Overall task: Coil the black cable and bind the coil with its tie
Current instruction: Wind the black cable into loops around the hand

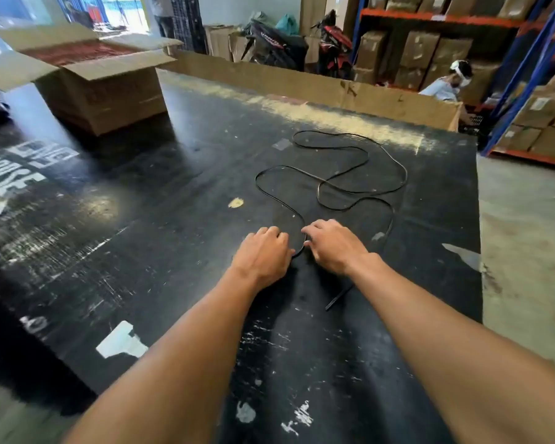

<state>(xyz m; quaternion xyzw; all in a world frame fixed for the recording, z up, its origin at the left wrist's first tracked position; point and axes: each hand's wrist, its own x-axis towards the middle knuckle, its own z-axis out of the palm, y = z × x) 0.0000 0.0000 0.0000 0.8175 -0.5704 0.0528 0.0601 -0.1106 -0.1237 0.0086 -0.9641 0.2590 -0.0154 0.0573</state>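
A thin black cable (359, 190) lies in loose, crossing loops on the black table (161, 219), spread from the middle toward the far right corner. Its nearest bend runs between my two hands. My left hand (263, 254) lies palm down with curled fingers on that bend, and the thumb touches the cable. My right hand (334, 245) is just to the right, fingers curled down onto the same bend. One cable end (338, 298) sticks out on the table below my right wrist. No tie can be made out.
An open cardboard box (103, 84) stands at the far left of the table. A low cardboard wall (302, 83) runs along the far edge. Shelves of boxes (430, 49) and a seated person (446, 83) are beyond. The table's right edge drops to a concrete floor (526, 235).
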